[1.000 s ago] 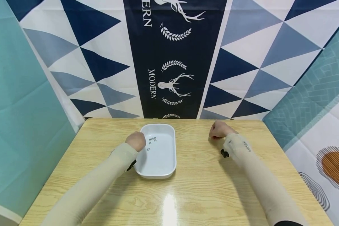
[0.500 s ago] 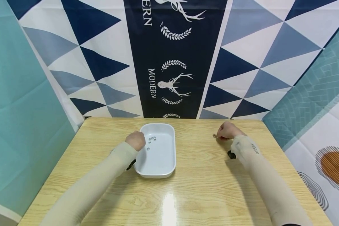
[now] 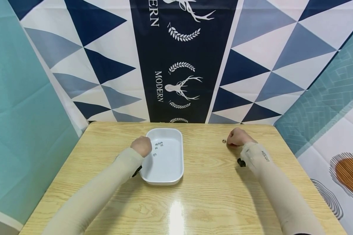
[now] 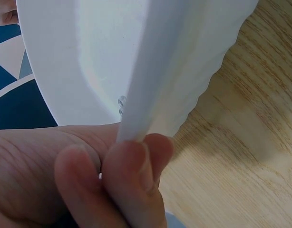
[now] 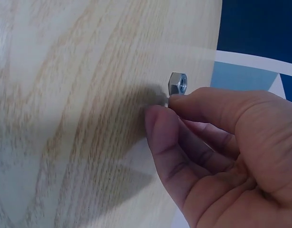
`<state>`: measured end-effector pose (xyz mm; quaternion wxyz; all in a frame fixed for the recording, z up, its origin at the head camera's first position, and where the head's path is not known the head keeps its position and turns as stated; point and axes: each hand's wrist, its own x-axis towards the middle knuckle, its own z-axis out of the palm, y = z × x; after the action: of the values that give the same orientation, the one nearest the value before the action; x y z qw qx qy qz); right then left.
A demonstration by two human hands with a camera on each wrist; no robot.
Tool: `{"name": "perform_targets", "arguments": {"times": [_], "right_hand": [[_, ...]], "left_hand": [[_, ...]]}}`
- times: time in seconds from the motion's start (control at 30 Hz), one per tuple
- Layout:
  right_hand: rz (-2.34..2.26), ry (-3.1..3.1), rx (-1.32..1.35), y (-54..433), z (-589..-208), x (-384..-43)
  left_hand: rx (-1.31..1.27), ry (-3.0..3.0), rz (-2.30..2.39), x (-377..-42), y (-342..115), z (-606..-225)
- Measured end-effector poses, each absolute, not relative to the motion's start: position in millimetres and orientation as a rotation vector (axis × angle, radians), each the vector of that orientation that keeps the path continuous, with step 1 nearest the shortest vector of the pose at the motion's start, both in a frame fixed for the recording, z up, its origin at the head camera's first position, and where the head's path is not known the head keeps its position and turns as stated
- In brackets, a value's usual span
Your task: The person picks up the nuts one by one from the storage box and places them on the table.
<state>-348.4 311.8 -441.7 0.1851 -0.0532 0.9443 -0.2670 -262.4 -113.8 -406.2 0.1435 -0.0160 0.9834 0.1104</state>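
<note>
My left hand [image 3: 141, 146] grips the left rim of a white plastic tray [image 3: 169, 174], its fingertips pinching the wall in the left wrist view. Several small metal nuts [image 3: 155, 154] lie inside the tray. At the back right of the table my right hand [image 3: 238, 137] is low over the wood, thumb and forefinger curled toward each other. A silvery hex nut [image 5: 177, 84] shows just beyond the thumb tip in the right wrist view; in the head view it lies left of the fingers. I cannot tell whether something small is between the fingertips.
The pale wooden table [image 3: 206, 195] ends at a patterned cloth backdrop [image 3: 179, 65] just behind the tray and the right hand. A teal cloth [image 3: 26, 114] hangs on the left. Another patterned cloth [image 3: 335, 137] hangs on the right.
The right hand has shifted a little to the right, and the hex nut has come into view on the table to its left. The left hand and the tray have stayed put.
</note>
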Motion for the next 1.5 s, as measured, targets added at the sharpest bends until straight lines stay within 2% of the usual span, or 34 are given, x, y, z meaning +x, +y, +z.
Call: {"name": "perform_targets", "arguments": {"times": [0.8,1.5], "right_hand": [[-0.759,2.674,-0.122,312.2,-432.5,-347.0],[-1.052,2.655,-0.072,298.9,-384.5,-352.2]], "left_hand": [[-0.039,2.842,0.317,-259.5,-113.1,-404.2],[-0.047,2.844,0.287,-257.4,-112.4,-401.3]]}}
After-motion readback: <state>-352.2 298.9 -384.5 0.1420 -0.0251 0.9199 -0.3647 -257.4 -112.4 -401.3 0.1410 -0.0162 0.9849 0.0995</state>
